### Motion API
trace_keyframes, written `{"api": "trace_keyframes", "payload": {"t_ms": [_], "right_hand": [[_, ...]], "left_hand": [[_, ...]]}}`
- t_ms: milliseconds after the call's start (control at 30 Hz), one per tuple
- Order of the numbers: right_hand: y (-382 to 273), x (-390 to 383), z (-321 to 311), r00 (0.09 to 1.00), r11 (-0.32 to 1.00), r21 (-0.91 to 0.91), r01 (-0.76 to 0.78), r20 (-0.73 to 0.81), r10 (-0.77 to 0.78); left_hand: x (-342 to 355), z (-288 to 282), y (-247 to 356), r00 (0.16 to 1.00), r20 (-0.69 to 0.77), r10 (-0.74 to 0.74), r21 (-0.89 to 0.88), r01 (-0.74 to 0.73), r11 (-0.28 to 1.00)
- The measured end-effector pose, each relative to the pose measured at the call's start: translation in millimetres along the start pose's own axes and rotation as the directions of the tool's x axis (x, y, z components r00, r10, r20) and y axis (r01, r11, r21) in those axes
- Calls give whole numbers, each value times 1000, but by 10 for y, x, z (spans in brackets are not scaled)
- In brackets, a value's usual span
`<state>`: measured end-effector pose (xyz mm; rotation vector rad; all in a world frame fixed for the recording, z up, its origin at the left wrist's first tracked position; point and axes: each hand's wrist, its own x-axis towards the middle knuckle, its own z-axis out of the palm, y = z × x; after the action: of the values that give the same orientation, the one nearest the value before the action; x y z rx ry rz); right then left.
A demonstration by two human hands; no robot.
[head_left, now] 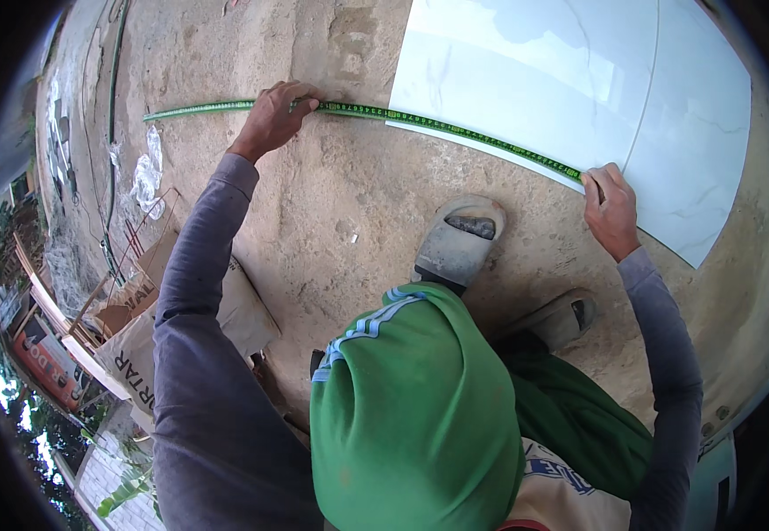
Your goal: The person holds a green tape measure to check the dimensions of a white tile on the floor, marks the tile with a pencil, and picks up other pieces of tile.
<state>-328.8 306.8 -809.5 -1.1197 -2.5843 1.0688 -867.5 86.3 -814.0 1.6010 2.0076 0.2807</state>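
A green measuring tape is stretched across between my two hands. My left hand pinches it over the bare floor, and a length of tape runs on past that hand to the left. My right hand is closed on the tape's right part, at the near edge of the glossy white tiles. From the tiles' left corner, the tape runs along close to their near edge. Faint grey veins mark the tiles, and a seam runs between two of them.
My sandalled feet, one in a grey sandal, stand on the rough concrete floor. At the left lie crumpled clear plastic, a dark hose and a paper sack. A pale box-like object stands at the lower right.
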Motion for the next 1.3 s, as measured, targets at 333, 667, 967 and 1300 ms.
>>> {"api": "trace_keyframes", "payload": {"t_ms": [333, 667, 967, 1300], "right_hand": [[63, -87, -97, 997, 996, 45, -77, -12, 78], [1126, -616, -1125, 858, 939, 27, -344, -398, 326], [2913, -1686, -1936, 347, 512, 137, -848, -587, 731], [2715, -1525, -1738, 348, 520, 322, -791, -462, 815]], "left_hand": [[202, 72, 235, 998, 30, 51, 90, -54, 995], [-123, -213, 259, 989, 71, 131, 211, -143, 967], [1011, 988, 2939, 929, 148, 338, -338, -273, 900], [1385, 1838, 3926, 874, 417, 251, -460, -35, 887]]}}
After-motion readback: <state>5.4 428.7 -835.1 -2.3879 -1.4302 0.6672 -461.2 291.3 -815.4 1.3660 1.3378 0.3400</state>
